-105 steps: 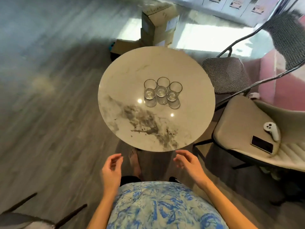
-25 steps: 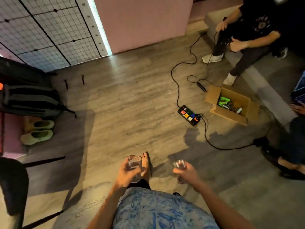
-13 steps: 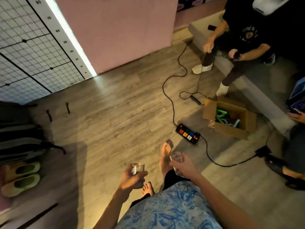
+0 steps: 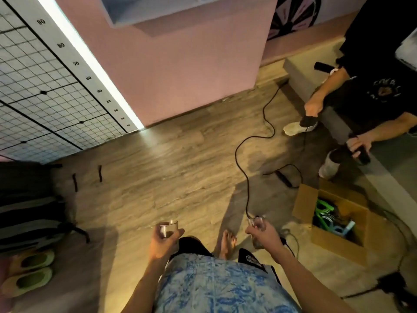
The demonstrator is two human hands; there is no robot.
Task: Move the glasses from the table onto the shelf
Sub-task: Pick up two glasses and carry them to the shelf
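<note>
My left hand grips a clear drinking glass, held upright in front of my body. In my right hand is a second clear glass, also upright. Both glasses are carried at waist height over the wooden floor. A white shelf hangs on the pink wall at the top of the view, well ahead of both hands. The table is out of view.
A black cable snakes over the floor ahead on the right. An open cardboard box stands at the right. A seated person is at the far right. Bags and green slippers lie at the left.
I have walked from the table with a glass in each hand. Over the last second the view tilted up, bringing the pink wall and white shelf into sight.
</note>
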